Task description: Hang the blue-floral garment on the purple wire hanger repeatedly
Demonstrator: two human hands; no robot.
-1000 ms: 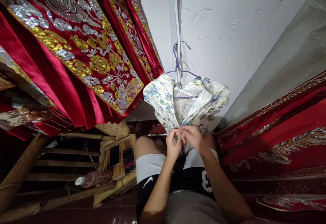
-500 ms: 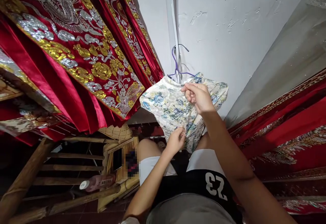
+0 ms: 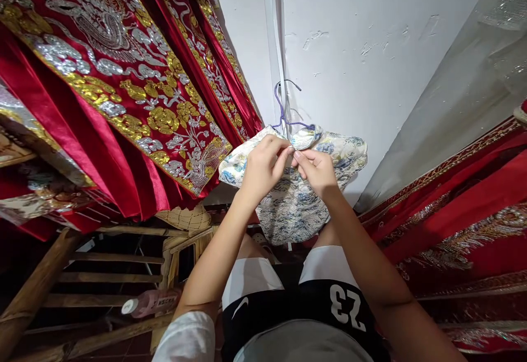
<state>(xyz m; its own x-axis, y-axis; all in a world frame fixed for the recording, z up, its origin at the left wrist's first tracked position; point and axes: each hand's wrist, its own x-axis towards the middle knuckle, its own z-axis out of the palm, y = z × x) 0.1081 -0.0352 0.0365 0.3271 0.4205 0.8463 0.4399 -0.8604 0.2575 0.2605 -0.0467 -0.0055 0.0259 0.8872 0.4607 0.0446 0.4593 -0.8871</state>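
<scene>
A cream shirt (image 3: pixel 284 208) with a blue and yellow floral print hangs on a purple wire hanger (image 3: pixel 282 111) against the wall. At its collar, my left hand (image 3: pixel 265 164) pinches the front edge from the left, thumb and fingertips together. My right hand (image 3: pixel 317 169) grips the facing edge from the right, its thumb almost touching the left fingertips. Whatever small fastening lies between the fingertips is too hidden to make out. The shirt front is bunched, and its lower part drops between my knees.
Red cloth with gold and silver sequins (image 3: pixel 164 115) hangs at the left; more red embroidered cloth (image 3: pixel 465 214) hangs at the right. A bamboo frame (image 3: pixel 111 277) stands lower left, with a pinkish bottle (image 3: pixel 153 301) on it. Behind the hanger is a white wall (image 3: pixel 349 33).
My left hand has risen from the shirt's lower front to the collar and now meets my right hand. The right hand stays near the neckline, slightly lower. The shirt front has bunched up.
</scene>
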